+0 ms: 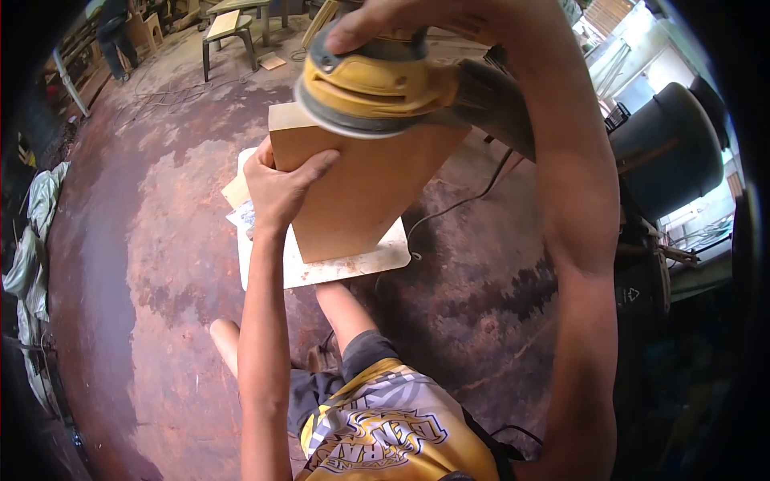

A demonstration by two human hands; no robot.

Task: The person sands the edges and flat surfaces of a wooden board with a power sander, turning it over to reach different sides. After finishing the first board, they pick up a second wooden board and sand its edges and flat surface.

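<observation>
A yellow and black orbital sander (365,84) is gripped from above by my right hand (377,24), whose fingers are partly cut off by the top edge. The sander's round pad sits at the upper edge of a wooden box (361,192); whether it touches cannot be told. The box stands upright on a white stool top (321,272). My left hand (281,180) grips the box's left edge, thumb on the near face and fingers behind it. A dark dust canister or bag (497,104) extends from the sander to the right.
A cord (465,204) curves down to the floor right of the stool. A dark barrel (670,152) stands at the right. Small tables (228,32) with boards are at the back. Another person (116,40) stands at the far left. Pale sheeting (32,240) lies along the left side.
</observation>
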